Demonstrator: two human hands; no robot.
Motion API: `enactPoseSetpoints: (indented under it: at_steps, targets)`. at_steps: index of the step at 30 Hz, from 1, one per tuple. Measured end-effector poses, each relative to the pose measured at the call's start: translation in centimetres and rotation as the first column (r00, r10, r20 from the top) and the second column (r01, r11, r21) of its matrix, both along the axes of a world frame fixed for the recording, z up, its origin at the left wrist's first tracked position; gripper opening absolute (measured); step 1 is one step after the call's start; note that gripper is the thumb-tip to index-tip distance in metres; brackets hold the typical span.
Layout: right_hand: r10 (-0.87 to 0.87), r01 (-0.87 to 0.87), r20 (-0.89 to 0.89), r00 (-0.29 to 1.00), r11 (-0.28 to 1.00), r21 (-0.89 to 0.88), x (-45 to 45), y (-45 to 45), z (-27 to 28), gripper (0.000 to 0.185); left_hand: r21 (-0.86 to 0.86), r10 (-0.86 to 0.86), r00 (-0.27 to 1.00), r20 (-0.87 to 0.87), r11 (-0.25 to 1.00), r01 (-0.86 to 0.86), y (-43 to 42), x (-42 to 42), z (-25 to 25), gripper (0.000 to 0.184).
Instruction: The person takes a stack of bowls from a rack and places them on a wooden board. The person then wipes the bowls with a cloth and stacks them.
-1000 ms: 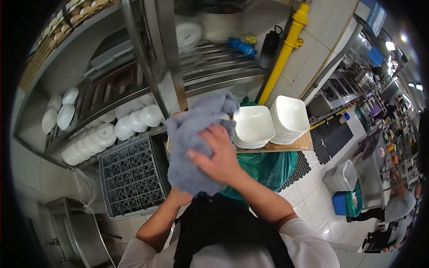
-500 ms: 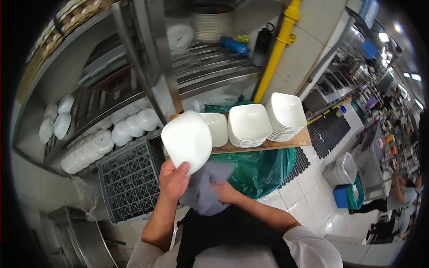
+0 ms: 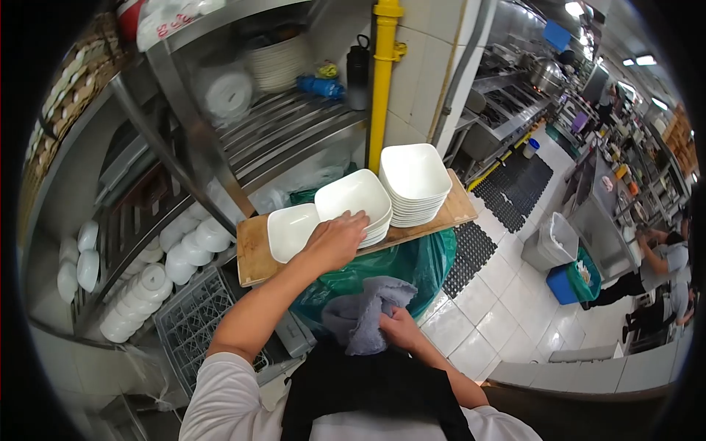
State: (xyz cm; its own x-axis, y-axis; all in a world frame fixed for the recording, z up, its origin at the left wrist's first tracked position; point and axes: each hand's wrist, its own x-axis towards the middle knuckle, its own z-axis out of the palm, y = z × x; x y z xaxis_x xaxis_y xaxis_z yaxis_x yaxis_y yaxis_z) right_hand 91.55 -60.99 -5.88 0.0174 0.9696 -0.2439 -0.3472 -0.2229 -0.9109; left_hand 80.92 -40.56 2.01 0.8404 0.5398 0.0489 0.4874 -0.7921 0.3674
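My left hand (image 3: pixel 340 239) reaches over the wooden board and grips the near rim of the top white bowl (image 3: pixel 351 197) on the middle stack. That bowl sits slightly askew on those beneath it. To its left is a lower white bowl (image 3: pixel 290 234), and to its right stands a taller stack of square white bowls (image 3: pixel 415 176). Lower down, close to the black apron, my right hand (image 3: pixel 399 328) is closed on a bunched grey cloth (image 3: pixel 360 316). The thumb of my left hand is hidden.
The wooden board (image 3: pixel 254 253) lies above a green-lined bin (image 3: pixel 434 264). Metal shelves (image 3: pixel 279 140) with plates and bowls stand behind and left, beside a yellow pipe (image 3: pixel 382 81). A grey rack (image 3: pixel 195 316) is at lower left. Other people (image 3: pixel 662 257) are at far right.
The white bowl raised in my left hand has moved right onto the middle stack. The view has swung right. My right hand still holds the cloth, now apart from the bowl.
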Motion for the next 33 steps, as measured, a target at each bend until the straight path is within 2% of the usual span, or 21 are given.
enactPoseSetpoints:
  at_steps: [3, 6, 9, 12, 13, 14, 16, 17, 18, 19, 20, 22, 23, 24, 26, 28, 29, 30, 32, 33]
  targets:
    - [-0.047, 0.047, -0.025, 0.999, 0.999, -0.025, 0.9, -0.8, -0.4, 0.03, -0.01, -0.056, 0.996, -0.073, 0.998, 0.056, 1.2, 0.9, -1.9, 0.036]
    - [0.009, -0.008, -0.094, 0.996, 1.0, 0.016, 1.4, -1.2, 0.7, 0.032, 0.069, -0.044, 0.997, -0.07, 0.996, 0.049, 1.1, 0.7, -2.7, 0.037]
    - [0.275, -0.275, -0.001, 0.962, 0.962, -0.006, 2.6, -1.4, -4.5, 0.037, 0.153, -0.045, 0.999, 0.005, 0.987, 0.044, 1.4, 0.4, -4.1, 0.041]
    - [0.365, -0.365, 0.137, 0.921, 0.931, -0.026, 0.8, 0.1, -3.2, 0.043, 0.214, -0.022, 0.965, 0.263, 0.976, -0.036, 0.3, -0.7, -3.9, 0.048]
    - [0.435, -0.424, 0.213, 0.875, 0.9, -0.098, 0.7, 1.0, -4.0, 0.044, 0.212, 0.022, 0.948, 0.318, 0.973, -0.094, -0.3, -1.6, -3.3, 0.054]
    - [0.423, -0.438, 0.32, 0.848, 0.898, -0.027, 0.5, 1.4, -3.8, 0.043, 0.173, 0.137, 0.905, 0.402, 0.96, -0.222, -0.7, -2.7, -3.9, 0.056]
    - [0.353, -0.475, 0.519, 0.779, 0.872, 0.119, -0.8, 3.5, 0.7, 0.039, 0.071, 0.339, 0.764, 0.548, 0.892, -0.447, -1.0, -6.1, -5.8, 0.06]
    - [0.386, -0.493, 0.482, 0.786, 0.862, 0.113, -1.3, 4.4, 1.8, 0.037, -0.011, 0.438, 0.704, 0.56, 0.853, -0.522, -0.7, -8.0, -7.4, 0.064]
    - [0.347, -0.488, 0.508, 0.789, 0.855, 0.174, -2.0, 5.4, 3.1, 0.036, -0.096, 0.532, 0.635, 0.56, 0.803, -0.589, -0.5, -10.1, -9.0, 0.067]
    - [0.306, -0.484, 0.53, 0.79, 0.844, 0.234, -2.7, 6.5, 4.6, 0.036, -0.266, 0.619, 0.595, 0.512, 0.773, -0.575, -0.6, -11.8, -9.6, 0.072]
    - [0.263, -0.48, 0.551, 0.792, 0.826, 0.295, -3.5, 8.1, 5.7, 0.035, -0.211, 0.587, 0.627, 0.513, 0.794, -0.571, -0.6, -12.8, -10.0, 0.074]
    - [0.003, -0.434, 0.643, 0.766, 0.74, 0.513, -5.8, 11.8, 7.4, 0.031, -0.097, 0.523, 0.686, 0.506, 0.825, -0.557, -0.4, -14.4, -11.1, 0.078]
    - [-0.139, -0.416, 0.76, 0.635, 0.767, 0.488, -6.7, 13.8, 7.1, 0.032, -0.327, 0.55, 0.597, 0.584, 0.833, -0.447, 1.0, -15.2, -15.4, 0.085]
    - [-0.269, -0.391, 0.842, 0.468, 0.791, 0.47, -7.6, 15.8, 6.5, 0.033, -0.338, 0.576, 0.596, 0.56, 0.815, -0.47, 0.9, -15.2, -14.8, 0.086]
    - [-0.327, -0.311, 0.877, 0.351, 0.843, 0.439, -9.1, 19.3, 6.8, 0.041, -0.359, 0.624, 0.591, 0.511, 0.78, -0.512, 0.4, -13.9, -12.6, 0.088]
    - [-0.35, -0.347, 0.936, 0.035, 0.874, 0.339, -9.5, 22.4, 2.1, 0.051, -0.401, 0.699, 0.615, 0.365, 0.714, -0.574, 0.4, -13.3, -12.5, 0.087]
    - [-0.35, -0.35, 0.928, -0.125, 0.891, 0.288, -9.4, 23.9, -0.4, 0.056, -0.325, 0.685, 0.637, 0.353, 0.729, -0.603, 0.6, -13.2, -12.7, 0.086]
    - [-0.312, -0.358, 0.94, -0.136, 0.9, 0.247, -9.3, 24.6, -2.4, 0.059, -0.247, 0.673, 0.659, 0.336, 0.738, -0.627, 0.8, -13.1, -12.8, 0.085]
    - [-0.228, -0.374, 0.961, -0.155, 0.914, 0.156, -9.2, 24.9, -5.4, 0.066, -0.222, 0.654, 0.667, 0.357, 0.752, -0.62, 0.6, -13.2, -12.8, 0.085]
    - [-0.025, -0.392, 0.987, -0.156, 0.919, -0.038, -9.3, 24.6, -4.1, 0.068, -0.212, 0.647, 0.67, 0.364, 0.758, -0.617, 0.4, -13.4, -12.9, 0.084]
